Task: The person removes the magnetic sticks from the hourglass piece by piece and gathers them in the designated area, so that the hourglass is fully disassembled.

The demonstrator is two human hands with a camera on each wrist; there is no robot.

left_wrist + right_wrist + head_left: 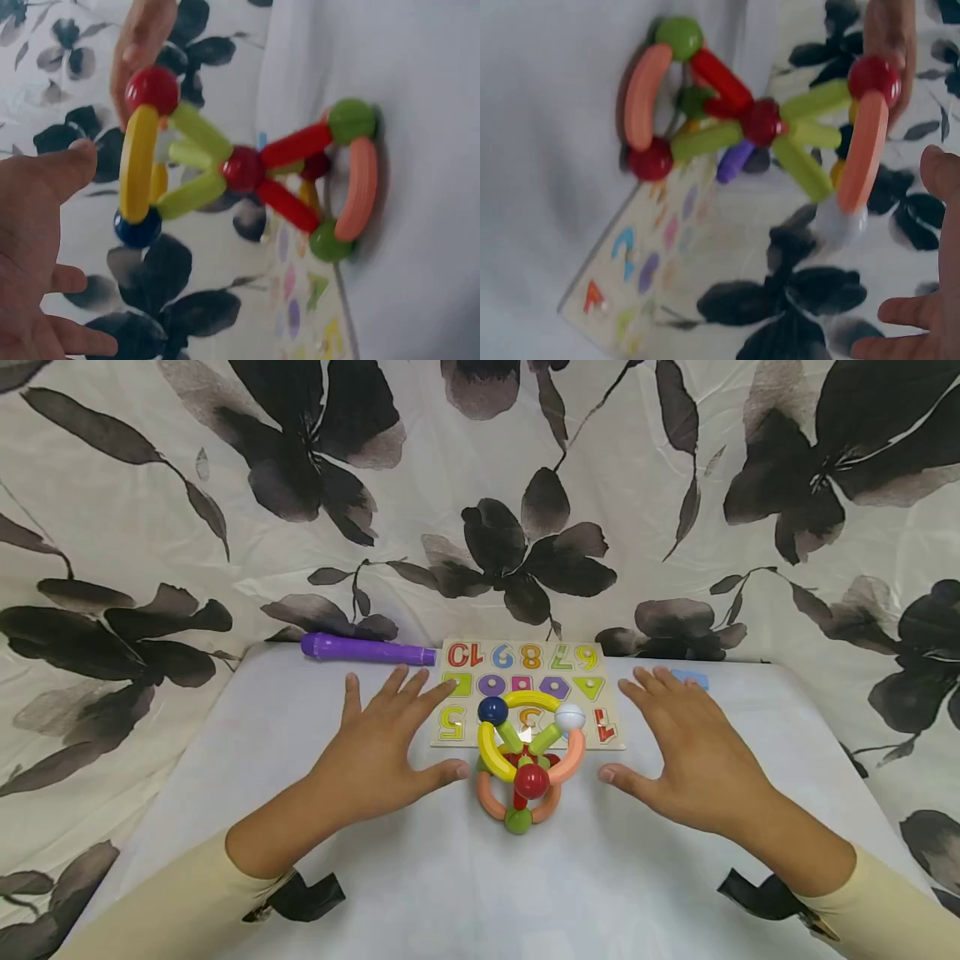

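Observation:
A model of coloured balls, straight rods and curved pieces (531, 777) stands upright on the white table between my hands. Its top ring joins a dark blue ball (138, 227), a white ball (841, 225) and a red ball (532, 781). Green and red rods meet at a central red ball (241, 169), above a lower ring with salmon curved pieces (646, 96). To its left, my left hand (378, 747) is spread, fingers apart, thumb towards the model. My right hand (693, 760) mirrors it on the other side. Neither hand holds anything.
Behind the model lies a wooden puzzle board (453, 739) with numbers and shapes. A purple toy microphone (367, 650) lies at the table's back left edge. Partly behind my right fingers is a small blue thing (691, 678). A flowered cloth (420, 468) hangs at the back.

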